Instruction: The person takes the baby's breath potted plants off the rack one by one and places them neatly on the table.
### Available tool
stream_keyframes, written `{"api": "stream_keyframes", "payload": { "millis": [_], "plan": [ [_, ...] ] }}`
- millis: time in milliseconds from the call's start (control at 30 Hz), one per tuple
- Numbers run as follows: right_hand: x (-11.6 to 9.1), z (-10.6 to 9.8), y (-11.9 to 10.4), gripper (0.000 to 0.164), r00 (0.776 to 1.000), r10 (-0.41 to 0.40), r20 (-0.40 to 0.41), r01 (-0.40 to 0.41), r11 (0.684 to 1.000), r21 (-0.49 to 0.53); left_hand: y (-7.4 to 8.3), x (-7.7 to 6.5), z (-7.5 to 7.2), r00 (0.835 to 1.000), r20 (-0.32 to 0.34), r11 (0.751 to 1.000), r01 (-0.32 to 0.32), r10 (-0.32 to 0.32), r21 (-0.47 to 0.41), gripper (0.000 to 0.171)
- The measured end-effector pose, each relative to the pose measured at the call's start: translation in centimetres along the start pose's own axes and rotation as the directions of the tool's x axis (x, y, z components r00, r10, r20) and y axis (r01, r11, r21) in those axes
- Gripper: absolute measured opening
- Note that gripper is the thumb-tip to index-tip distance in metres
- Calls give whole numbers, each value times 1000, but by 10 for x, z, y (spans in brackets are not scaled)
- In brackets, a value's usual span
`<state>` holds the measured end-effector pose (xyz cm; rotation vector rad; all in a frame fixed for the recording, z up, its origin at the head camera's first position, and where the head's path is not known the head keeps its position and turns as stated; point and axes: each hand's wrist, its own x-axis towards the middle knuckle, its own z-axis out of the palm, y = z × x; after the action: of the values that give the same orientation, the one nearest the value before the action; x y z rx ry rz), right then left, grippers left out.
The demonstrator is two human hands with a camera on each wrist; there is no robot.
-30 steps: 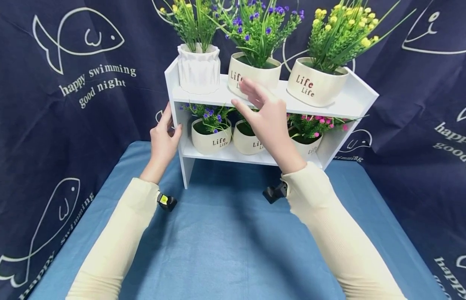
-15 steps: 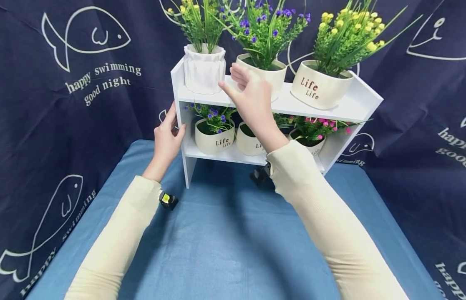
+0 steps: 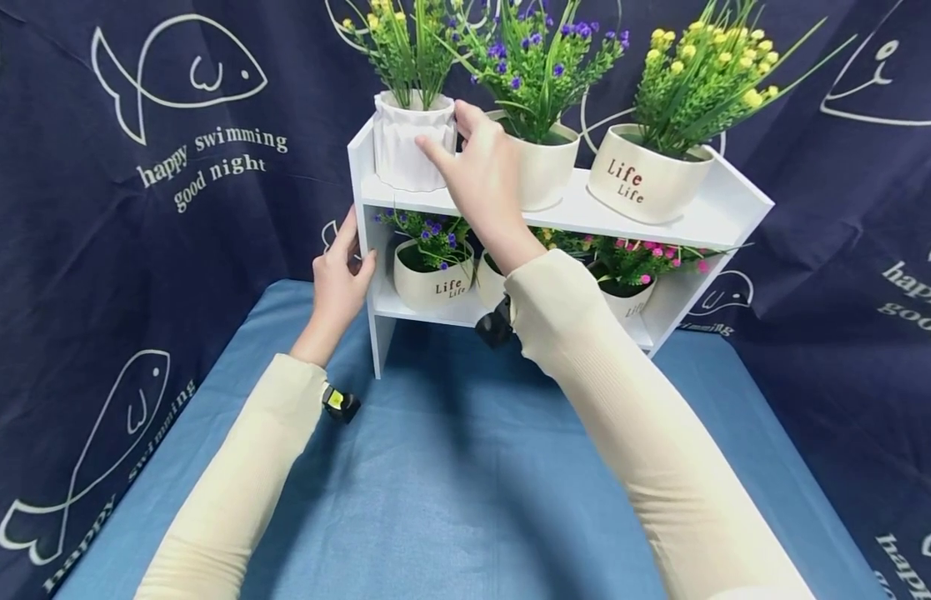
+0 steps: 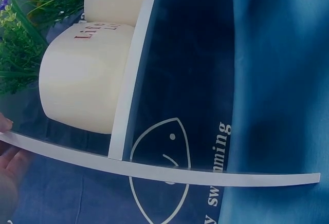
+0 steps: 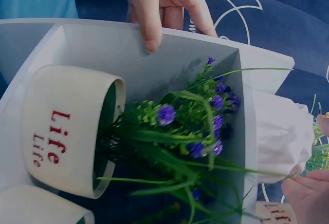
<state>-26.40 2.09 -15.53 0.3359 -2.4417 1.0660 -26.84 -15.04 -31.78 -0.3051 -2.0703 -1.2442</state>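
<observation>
My left hand (image 3: pixel 339 279) grips the left side panel of a white two-tier shelf (image 3: pixel 570 204), thumb on the inner face and fingers outside, as the right wrist view shows. On the upper tier, my right hand (image 3: pixel 486 171) is at the right side of a white pleated pot (image 3: pixel 405 150) with yellow flowers. Its thumb lies over the pot's front and its fingers point up beside the rim. The pot stands upright on the board. Just right of it, partly behind the right hand, is a cream pot (image 3: pixel 548 175) with purple flowers.
A cream "Life" pot (image 3: pixel 648 187) with yellow flowers stands at the upper right. Below are a purple-flowered pot (image 3: pixel 431 279), a partly hidden pot (image 3: pixel 489 283) and a pink-flowered pot (image 3: pixel 630 304). Blue cloth (image 3: pixel 405 467) covers the table; a dark fish-print curtain (image 3: pixel 202 242) hangs behind.
My right hand has moved left, from in front of the middle upper pot to the white pleated pot. The left hand stays on the side panel, and the head view has shifted slightly.
</observation>
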Motion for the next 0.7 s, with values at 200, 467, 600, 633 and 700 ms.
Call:
{"api": "stream_keyframes", "payload": {
  "millis": [200,467,600,633,700],
  "plan": [
    [10,2,-8,57,998,58,-18,-58,997,-45,1,-1,0,1000,-4,1000,0,0,3,63],
    [22,5,-7,79,975,192,111,-198,979,49,3,0,0,1000,-10,1000,-7,7,10,62],
    [21,9,-5,78,979,180,91,-188,979,85,2,-1,1,1000,-15,1000,-6,6,9,63],
    [19,9,-4,77,983,167,76,-174,980,96,1,-1,0,1000,-18,1000,-6,6,10,63],
    [15,10,-5,72,990,138,41,-141,985,104,2,-1,0,1000,-23,1000,-4,4,16,62]
  ]
}}
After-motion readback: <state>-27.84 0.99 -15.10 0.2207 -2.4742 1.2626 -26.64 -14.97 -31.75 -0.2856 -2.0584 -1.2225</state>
